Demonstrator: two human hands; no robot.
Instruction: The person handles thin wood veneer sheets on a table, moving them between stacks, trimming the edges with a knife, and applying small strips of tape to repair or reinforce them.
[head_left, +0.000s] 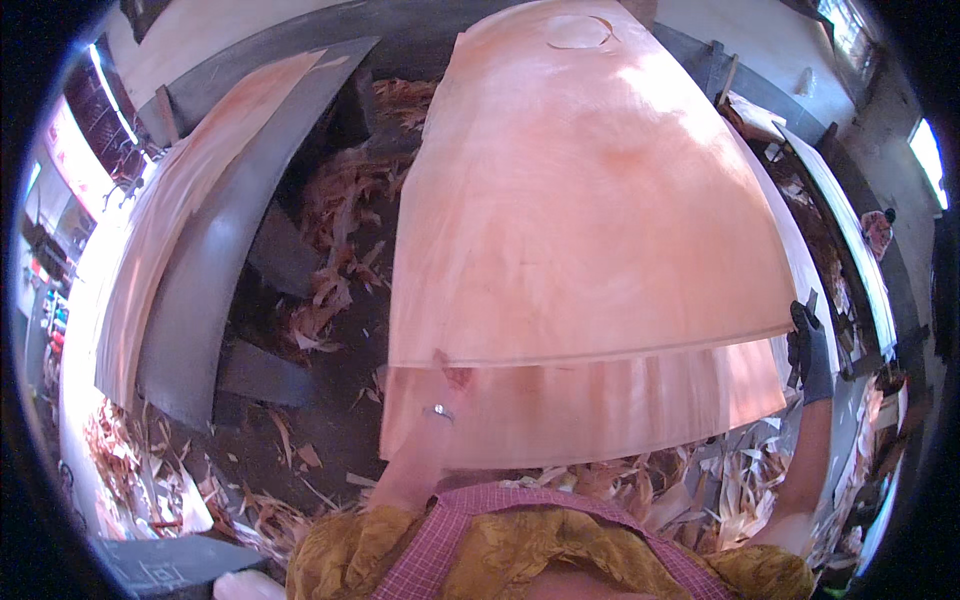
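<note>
A large, thin, pinkish-tan wood veneer sheet [590, 240] lies in front of me, its near edge set back from that of a lower veneer sheet [570, 410]. My left hand [452, 378], bare and with a shiny band at the wrist, is at the upper sheet's near edge, left of its middle. One fingertip shows over that edge; the other fingers are blurred or hidden. At the near right corner, my right hand [812, 350] in a dark glove is closed on the upper sheet. A narrow dark shape beside its fingers is too unclear to name.
To the left, a long grey board [215, 270] carries another veneer sheet [190, 190]. Veneer scraps [335, 240] litter the dark floor between the stacks, with more shavings [740, 480] near my body. A narrow pale stack [845, 220] stands along the right, with a person [878, 232] beyond it.
</note>
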